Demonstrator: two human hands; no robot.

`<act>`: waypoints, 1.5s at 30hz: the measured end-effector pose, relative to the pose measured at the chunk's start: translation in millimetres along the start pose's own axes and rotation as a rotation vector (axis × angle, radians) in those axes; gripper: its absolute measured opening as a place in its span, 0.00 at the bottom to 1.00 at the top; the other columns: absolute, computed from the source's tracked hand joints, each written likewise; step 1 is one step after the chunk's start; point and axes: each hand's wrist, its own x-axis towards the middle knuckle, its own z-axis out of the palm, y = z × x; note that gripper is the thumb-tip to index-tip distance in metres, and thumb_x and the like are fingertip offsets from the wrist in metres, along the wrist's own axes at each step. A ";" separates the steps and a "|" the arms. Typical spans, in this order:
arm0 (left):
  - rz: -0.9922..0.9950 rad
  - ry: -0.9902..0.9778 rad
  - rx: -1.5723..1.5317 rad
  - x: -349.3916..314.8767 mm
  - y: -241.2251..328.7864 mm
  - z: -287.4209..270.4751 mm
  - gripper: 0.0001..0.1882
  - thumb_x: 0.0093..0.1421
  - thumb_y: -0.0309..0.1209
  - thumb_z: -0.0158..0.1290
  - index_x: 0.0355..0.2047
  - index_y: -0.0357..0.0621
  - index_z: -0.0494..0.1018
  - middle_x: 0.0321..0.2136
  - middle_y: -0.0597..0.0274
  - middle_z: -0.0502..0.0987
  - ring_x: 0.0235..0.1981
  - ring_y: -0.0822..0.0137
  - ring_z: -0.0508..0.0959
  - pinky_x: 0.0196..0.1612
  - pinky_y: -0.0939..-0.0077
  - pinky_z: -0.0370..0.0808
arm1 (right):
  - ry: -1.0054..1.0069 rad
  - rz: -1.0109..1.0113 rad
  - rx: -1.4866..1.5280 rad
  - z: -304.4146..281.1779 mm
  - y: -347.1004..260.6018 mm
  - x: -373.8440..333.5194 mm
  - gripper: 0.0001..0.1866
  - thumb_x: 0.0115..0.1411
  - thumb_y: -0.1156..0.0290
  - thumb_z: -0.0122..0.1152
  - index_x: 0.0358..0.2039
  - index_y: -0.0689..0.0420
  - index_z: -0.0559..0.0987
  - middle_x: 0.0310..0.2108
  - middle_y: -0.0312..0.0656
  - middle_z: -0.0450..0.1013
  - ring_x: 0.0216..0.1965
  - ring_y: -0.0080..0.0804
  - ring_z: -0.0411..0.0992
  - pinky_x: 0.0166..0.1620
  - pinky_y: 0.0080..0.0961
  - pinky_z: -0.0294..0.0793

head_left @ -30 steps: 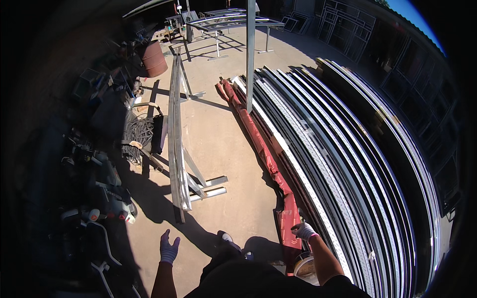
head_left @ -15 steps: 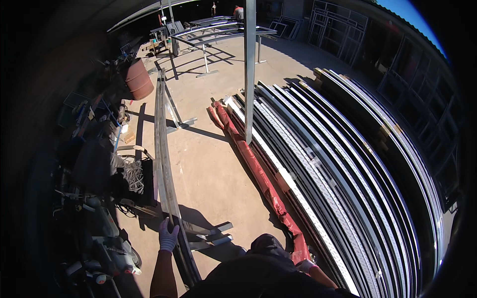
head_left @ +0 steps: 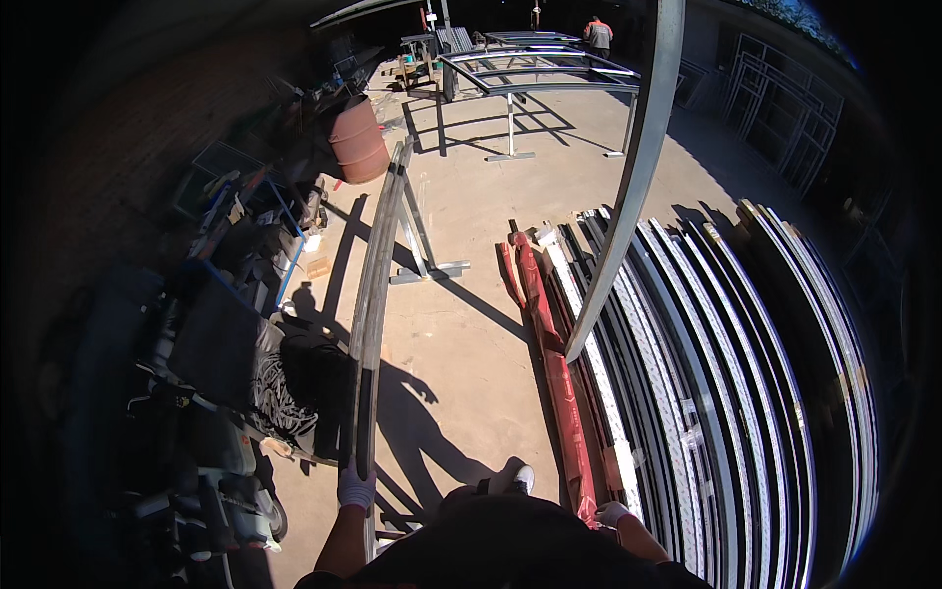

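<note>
Long grey metal bars lie lengthwise on a stand at my left. My left hand, in a pale glove, is closed round the near part of these bars. My right hand, gloved too, is low beside the near end of a long bundle in red wrapping. Its fingers look loosely apart, and nothing shows in them; whether they touch the wrapping I cannot tell. Right of the red bundle lies a wide stack of long metal profiles, some white, some dark.
A slanting steel post rises between me and the profiles. Farther off are a rusty red drum and a frame on a work stand, with another person behind it. Clutter and coiled cord line the left side.
My view has swung left, so the scene sits farther right. My left hand has gone from spread fingers on the bars to a closed hold. A white shoe now shows below me.
</note>
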 end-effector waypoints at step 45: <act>0.226 0.332 -0.024 1095.3 636.0 12.7 0.34 0.51 0.36 0.64 0.58 0.39 0.71 0.60 0.41 0.66 0.62 0.41 0.65 0.65 0.48 0.64 | 0.452 -0.501 0.203 -1013.1 -921.2 695.7 0.18 0.66 0.61 0.60 0.48 0.62 0.82 0.41 0.50 0.82 0.43 0.37 0.81 0.49 0.28 0.77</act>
